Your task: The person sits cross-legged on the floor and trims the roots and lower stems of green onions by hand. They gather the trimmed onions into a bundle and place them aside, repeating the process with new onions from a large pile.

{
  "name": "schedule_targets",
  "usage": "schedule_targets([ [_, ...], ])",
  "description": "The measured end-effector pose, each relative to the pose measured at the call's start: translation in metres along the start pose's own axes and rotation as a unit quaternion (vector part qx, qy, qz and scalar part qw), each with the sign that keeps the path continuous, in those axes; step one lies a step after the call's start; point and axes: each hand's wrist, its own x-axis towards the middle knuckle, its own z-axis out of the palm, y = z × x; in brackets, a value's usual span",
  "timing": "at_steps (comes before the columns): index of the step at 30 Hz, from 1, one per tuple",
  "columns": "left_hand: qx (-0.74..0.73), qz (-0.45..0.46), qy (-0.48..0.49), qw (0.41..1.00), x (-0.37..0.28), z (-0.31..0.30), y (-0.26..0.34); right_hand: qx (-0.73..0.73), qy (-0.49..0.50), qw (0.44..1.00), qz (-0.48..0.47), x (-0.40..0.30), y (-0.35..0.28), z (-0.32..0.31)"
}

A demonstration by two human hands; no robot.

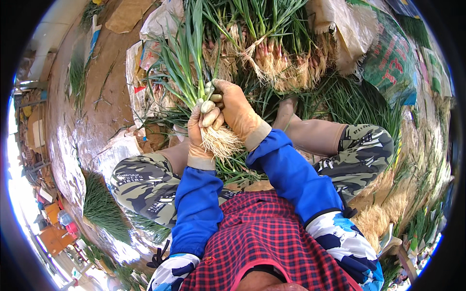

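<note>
Both my hands wear orange-tan gloves and meet around one bunch of green garlic plants point(189, 69). My left hand point(198, 125) grips the bunch low on its stems, just above the pale hanging roots. Against it, my right hand point(229, 105) closes on the stems from the other side, its thumb pointing up and left. The leaves fan upward from my fingers. Beyond my hands lies a large pile of green garlic point(269, 54) with pinkish stem bases and long fibrous roots towards me. Loose green leaves point(236, 169) lie between my legs.
Woven plastic sacks point(346, 32) flank the pile, one green with red writing point(389, 62). Green bundles point(103, 207) lie on the wet-looking floor at the left. More long greens point(360, 102) are by my right knee, with trimmed pale roots point(371, 222) behind it.
</note>
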Motion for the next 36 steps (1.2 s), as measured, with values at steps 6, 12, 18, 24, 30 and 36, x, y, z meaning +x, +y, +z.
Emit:
schedule_targets([
  [6,-0.056,0.010,-0.077,0.995,0.000,-0.014,-0.003,-0.014,0.062,0.998,-0.017,-0.008,-0.005,0.021],
  [12,-0.142,0.037,-0.154,0.977,0.002,0.005,-0.004,-0.188,-0.054,0.978,-0.078,0.017,-0.005,-0.026],
  [18,-0.060,-0.015,-0.052,0.997,0.003,0.004,0.002,-0.666,0.260,0.633,-0.298,0.030,-0.062,-0.062],
  [24,0.137,-0.008,0.145,0.980,0.008,-0.010,0.014,-0.553,0.164,0.790,-0.206,0.016,-0.046,-0.069],
  [30,0.224,-0.051,0.143,0.963,0.010,-0.011,0.016,-0.611,0.064,0.760,-0.211,-0.040,-0.020,-0.046],
  [36,0.232,-0.046,0.122,0.964,0.012,-0.013,0.012,-0.605,0.221,0.730,-0.229,-0.029,-0.058,-0.064],
])
